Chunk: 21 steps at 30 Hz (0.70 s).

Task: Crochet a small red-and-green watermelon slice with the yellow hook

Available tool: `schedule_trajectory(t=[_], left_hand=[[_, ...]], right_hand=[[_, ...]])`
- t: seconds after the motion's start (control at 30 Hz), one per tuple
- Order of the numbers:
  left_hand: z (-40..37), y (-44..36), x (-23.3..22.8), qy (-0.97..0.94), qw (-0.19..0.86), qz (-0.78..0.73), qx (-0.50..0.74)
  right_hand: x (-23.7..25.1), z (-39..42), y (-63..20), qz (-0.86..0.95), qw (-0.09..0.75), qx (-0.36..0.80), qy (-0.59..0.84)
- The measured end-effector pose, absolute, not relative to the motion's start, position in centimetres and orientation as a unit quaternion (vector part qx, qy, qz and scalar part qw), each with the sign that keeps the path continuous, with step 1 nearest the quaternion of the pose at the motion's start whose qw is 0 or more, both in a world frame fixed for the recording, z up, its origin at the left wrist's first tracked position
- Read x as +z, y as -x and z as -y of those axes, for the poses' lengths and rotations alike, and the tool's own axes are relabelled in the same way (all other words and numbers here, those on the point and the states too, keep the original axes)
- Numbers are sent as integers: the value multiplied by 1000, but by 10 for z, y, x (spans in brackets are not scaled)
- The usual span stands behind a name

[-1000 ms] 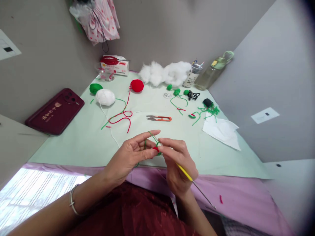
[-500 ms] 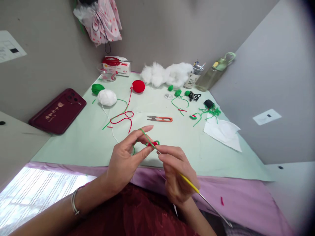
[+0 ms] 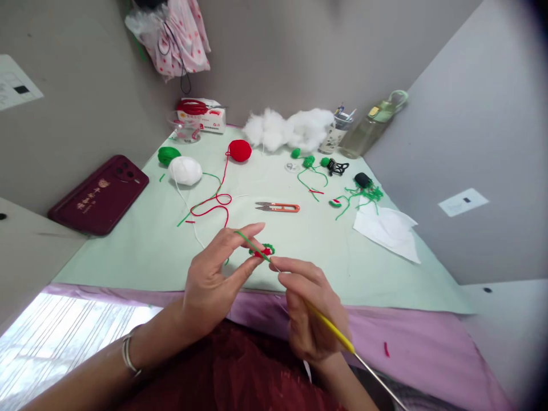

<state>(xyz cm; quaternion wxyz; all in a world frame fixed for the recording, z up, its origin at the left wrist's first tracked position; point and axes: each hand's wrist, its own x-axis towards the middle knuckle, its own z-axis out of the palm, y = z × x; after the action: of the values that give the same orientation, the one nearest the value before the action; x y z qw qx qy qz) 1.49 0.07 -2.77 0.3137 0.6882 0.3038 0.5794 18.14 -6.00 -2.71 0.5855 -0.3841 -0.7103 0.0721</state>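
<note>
Between the thumb and fingers of my left hand (image 3: 216,274) is a small crocheted piece (image 3: 264,251), red in the middle with a green and white edge. Green yarn (image 3: 248,241) runs from my raised left index finger down across the piece. My right hand (image 3: 314,305) grips a crochet hook (image 3: 329,326) by its yellow handle, the thin metal end pointing at the piece. A second metal end sticks out behind the hand to the lower right. The hook's working tip is hidden at the yarn by my right fingertips.
Thread snips (image 3: 278,207) lie just beyond my hands. Red (image 3: 240,150), white (image 3: 185,170) and green yarn balls (image 3: 169,156) sit behind, left of white stuffing (image 3: 289,130). A maroon phone (image 3: 100,194) is at left. Small green crocheted pieces (image 3: 309,162), tissue (image 3: 387,234) and a bottle (image 3: 372,128) stand right.
My left hand has shifted slightly left with the crocheted piece, showing more of its green edge. My right hand has tilted, and the hook's rear end has swung lower right.
</note>
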Motion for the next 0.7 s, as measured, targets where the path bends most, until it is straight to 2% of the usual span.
schedule_trajectory(t=[0.2, 0.33, 0.5, 0.7], left_hand=[[-9, -10, -26, -767, 152, -239, 576], [-13, -6, -23, -799, 87, -220, 553], [-15, -3, -24, -807, 63, -219, 545], [-17, -5, -28, -799, 86, -221, 552]], right_hand=[[-21, 65, -180, 709, 577, 66, 401], [-21, 66, -180, 701, 574, 84, 414], [-24, 61, -178, 704, 569, 90, 415], [-35, 54, -174, 704, 585, 84, 395]])
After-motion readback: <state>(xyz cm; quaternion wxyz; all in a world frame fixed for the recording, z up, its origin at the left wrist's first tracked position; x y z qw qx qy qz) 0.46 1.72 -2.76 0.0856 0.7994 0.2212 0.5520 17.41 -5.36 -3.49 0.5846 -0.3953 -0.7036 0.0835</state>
